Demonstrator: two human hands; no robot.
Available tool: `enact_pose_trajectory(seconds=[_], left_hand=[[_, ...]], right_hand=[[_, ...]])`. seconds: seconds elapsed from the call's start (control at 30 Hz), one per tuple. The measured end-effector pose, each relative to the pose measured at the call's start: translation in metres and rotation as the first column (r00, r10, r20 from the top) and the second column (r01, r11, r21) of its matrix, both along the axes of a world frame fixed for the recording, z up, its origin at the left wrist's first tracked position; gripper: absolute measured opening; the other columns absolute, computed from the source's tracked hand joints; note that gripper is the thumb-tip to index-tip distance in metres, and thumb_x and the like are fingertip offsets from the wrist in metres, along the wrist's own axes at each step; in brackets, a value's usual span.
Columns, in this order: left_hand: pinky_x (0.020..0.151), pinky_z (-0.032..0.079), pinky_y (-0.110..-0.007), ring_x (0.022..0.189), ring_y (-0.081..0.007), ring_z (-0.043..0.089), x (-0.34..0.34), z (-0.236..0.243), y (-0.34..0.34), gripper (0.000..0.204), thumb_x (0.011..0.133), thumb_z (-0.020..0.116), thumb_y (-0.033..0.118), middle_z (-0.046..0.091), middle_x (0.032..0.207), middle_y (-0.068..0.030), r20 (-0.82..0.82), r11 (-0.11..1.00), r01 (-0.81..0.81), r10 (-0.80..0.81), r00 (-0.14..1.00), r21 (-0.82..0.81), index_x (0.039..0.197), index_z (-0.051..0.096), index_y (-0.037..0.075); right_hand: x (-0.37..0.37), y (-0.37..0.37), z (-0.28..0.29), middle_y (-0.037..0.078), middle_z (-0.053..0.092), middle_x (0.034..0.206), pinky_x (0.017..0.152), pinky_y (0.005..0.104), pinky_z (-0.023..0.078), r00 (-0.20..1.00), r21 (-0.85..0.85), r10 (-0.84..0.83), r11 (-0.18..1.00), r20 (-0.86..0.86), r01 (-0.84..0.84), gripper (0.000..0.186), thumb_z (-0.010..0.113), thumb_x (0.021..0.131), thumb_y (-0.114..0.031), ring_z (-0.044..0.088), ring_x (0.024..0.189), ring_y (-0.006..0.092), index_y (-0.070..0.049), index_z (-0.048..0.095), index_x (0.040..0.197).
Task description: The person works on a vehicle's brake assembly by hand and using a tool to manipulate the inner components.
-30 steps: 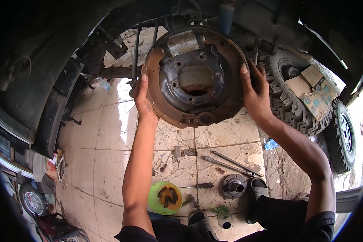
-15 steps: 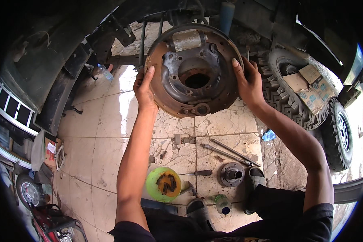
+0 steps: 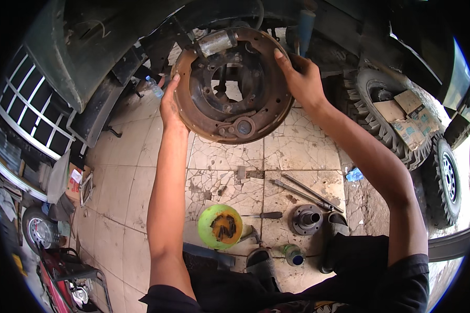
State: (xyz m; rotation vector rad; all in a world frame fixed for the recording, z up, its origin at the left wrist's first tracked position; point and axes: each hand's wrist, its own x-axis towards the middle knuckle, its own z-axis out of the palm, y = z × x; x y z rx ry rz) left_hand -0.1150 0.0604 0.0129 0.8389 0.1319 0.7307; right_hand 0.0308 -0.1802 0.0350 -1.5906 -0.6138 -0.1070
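Between my two hands is a rusty round drum brake assembly (image 3: 266,96), raised above the tiled floor beneath a vehicle's dark underside. My left hand (image 3: 171,108) grips its left rim, the thumb on the front and the other fingers mostly hidden behind. On the upper right rim, my right hand (image 3: 305,83) holds it the same way. A silvery cylinder (image 3: 218,43) sits at the top of the assembly, and a small coil spring (image 3: 241,116) runs across its lower part. Through the large centre hole, pale floor and a dark upright part show.
Below lie a green bowl (image 3: 206,229) with dark pieces in brownish liquid, a screwdriver (image 3: 270,215), long metal bars (image 3: 303,194), a flanged hub (image 3: 304,220) and a green bottle (image 3: 293,254). Big tyres (image 3: 368,122) stand right, one bearing cardboard (image 3: 410,133). A blue cylinder (image 3: 305,31) hangs behind.
The brake assembly has shifted left and slightly up, turning counterclockwise and tilting. Its centre hole, mostly dark before, now lets the floor show through. Both hands keep their hold.
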Motion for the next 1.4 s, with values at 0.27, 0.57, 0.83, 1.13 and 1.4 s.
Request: enact_pose_trajectory(seconds=[0.27,0.57,0.83,1.13,1.4], left_hand=[[0.097,0.047,-0.046,0.109,-0.0285,0.060,0.003,0.017,0.003,0.044,0.086,0.067,0.030,0.061,0.122,-0.0119,-0.149,0.986,-0.034,0.009,0.989,-0.165,0.123,0.055,0.009],[0.108,0.038,-0.044,0.123,-0.0283,0.053,0.008,0.044,-0.012,0.041,0.087,0.067,0.026,0.054,0.134,-0.0174,-0.270,0.955,-0.052,-0.030,0.962,-0.291,0.122,0.056,0.007],[0.106,0.039,-0.051,0.121,-0.0323,0.053,-0.005,0.072,-0.054,0.039,0.090,0.061,0.021,0.050,0.135,-0.0193,-0.185,0.977,-0.092,0.056,0.981,-0.191,0.123,0.053,0.001],[0.107,0.037,-0.046,0.115,-0.0270,0.054,-0.010,0.095,-0.091,0.030,0.093,0.051,0.013,0.059,0.121,-0.0127,-0.064,0.988,0.091,-0.100,0.993,-0.127,0.120,0.055,0.000],[0.106,0.039,-0.043,0.112,-0.0261,0.056,0.002,0.087,-0.113,0.029,0.088,0.065,0.009,0.060,0.117,-0.0135,-0.006,0.990,0.137,-0.137,0.991,-0.019,0.114,0.059,-0.003]], right_hand=[[0.022,0.013,0.038,0.014,0.068,0.102,0.080,0.0300,0.050,0.974,0.230,0.155,0.966,-0.167,-0.115,0.048,0.073,0.083,-0.031,0.065,0.090,0.0208,0.008,0.065,0.109],[0.031,-0.002,0.066,0.015,0.066,0.103,0.076,0.0357,0.056,0.910,0.356,0.220,0.930,-0.351,-0.087,0.043,0.067,0.084,-0.024,0.067,0.087,0.0242,0.008,0.058,0.112],[0.042,-0.014,0.053,0.014,0.065,0.109,0.082,0.0377,0.054,0.859,0.417,0.293,0.903,-0.419,-0.105,0.043,0.061,0.088,-0.028,0.065,0.093,0.0246,0.005,0.059,0.115],[0.065,-0.032,0.020,0.014,0.062,0.109,0.087,0.0389,0.051,0.791,0.533,0.381,0.842,-0.478,-0.084,0.045,0.054,0.091,-0.033,0.062,0.097,0.0256,0.002,0.055,0.119],[0.087,-0.048,-0.015,0.014,0.062,0.112,0.089,0.0386,0.051,0.758,0.522,0.424,0.843,-0.495,-0.130,0.037,0.052,0.095,-0.028,0.061,0.100,0.0248,0.000,0.058,0.118]])
